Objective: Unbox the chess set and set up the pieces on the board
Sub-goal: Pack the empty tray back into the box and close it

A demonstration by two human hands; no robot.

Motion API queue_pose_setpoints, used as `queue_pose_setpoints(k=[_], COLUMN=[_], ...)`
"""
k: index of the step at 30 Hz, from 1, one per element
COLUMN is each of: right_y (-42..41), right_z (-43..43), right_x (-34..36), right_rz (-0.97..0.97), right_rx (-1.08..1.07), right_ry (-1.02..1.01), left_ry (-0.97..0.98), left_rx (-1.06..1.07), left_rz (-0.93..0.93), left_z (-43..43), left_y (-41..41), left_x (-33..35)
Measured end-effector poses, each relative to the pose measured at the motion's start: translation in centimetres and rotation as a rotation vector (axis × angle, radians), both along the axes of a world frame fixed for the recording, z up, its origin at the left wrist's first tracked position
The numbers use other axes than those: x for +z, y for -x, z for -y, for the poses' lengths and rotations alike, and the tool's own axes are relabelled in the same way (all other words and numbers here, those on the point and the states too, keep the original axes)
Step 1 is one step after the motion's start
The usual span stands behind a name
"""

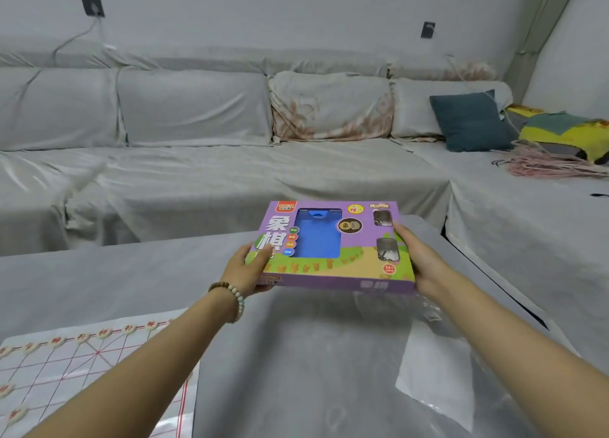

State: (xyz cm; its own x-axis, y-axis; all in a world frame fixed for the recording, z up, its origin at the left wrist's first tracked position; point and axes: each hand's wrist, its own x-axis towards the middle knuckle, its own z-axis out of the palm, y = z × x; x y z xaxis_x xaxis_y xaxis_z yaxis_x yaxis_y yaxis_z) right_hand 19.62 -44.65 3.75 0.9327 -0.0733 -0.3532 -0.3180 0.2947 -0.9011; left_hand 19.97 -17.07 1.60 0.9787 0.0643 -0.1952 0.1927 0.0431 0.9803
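Above the grey-covered table (131, 273), the purple chess box (333, 243) sits level between both hands. The left hand (248, 269) pinches its left edge, thumb on top and fingers underneath. The right hand (418, 259) grips the right edge likewise. Both forearms reach straight forward.

1. The box (333, 243) sits over the far part of the table (131, 273), held between the left hand (250, 266) at its left edge and the right hand (418, 263) at its right edge.
2. The board (82, 378) lies on the table at the near left, with pieces (54, 341) along its far edge and left side.
3. A plastic sheet (438, 378) lies on the table at the near right, under the right forearm.
4. The sofa (197, 160) runs behind the table and turns along its right side.
5. A cushion (471, 121) leans in the sofa's right corner, with cloths (560, 127) just right of it and cords (553, 167) before them.
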Motion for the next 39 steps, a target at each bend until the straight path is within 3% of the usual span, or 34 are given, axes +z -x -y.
queue_pose_setpoints(k=[6,10,16,19,21,24,27,31,34,39], right_y=[-6.6,-9.4,-11.6,-11.3,-10.9,-10.6,-10.6,-8.7,-4.4,5.4], right_z=[3.1,6.9,12.9,14.8,15.8,16.8,17.0,17.0,16.8,13.9], right_x=[-1.6,-3.5,-6.8,-9.5,-10.6,-11.2,-11.1,-10.4,-10.3,-9.0], right_rz=[0.058,0.121,0.150,0.155,0.169,0.192,0.173,0.061,-0.005,-0.034], right_rx=[0.003,-0.092,-0.234,-0.220,-0.289,-0.343,-0.312,-0.315,-0.243,-0.084], right_ry=[0.345,0.436,0.620,0.731,0.744,0.732,0.719,0.602,0.607,0.659], left_ry=[0.133,0.092,-0.248,-0.586,-0.841,-0.953,-0.972,-0.915,-0.986,-0.939], left_rx=[0.118,0.064,-0.114,-0.155,-0.207,-0.219,-0.239,-0.435,-0.523,-0.486], left_rz=[0.010,0.010,0.095,0.127,0.195,0.284,0.254,0.154,0.135,0.261], left_z=[4.2,8.5,14.4,16.1,16.9,17.5,17.5,16.2,15.6,15.1], left_y=[-5.1,-8.7,-11.8,-12.0,-11.7,-11.1,-11.2,-11.7,-8.6,-0.9], left_x=[-3.3,-4.7,-8.1,-11.1,-11.8,-12.0,-11.5,-10.2,-10.2,-10.7])
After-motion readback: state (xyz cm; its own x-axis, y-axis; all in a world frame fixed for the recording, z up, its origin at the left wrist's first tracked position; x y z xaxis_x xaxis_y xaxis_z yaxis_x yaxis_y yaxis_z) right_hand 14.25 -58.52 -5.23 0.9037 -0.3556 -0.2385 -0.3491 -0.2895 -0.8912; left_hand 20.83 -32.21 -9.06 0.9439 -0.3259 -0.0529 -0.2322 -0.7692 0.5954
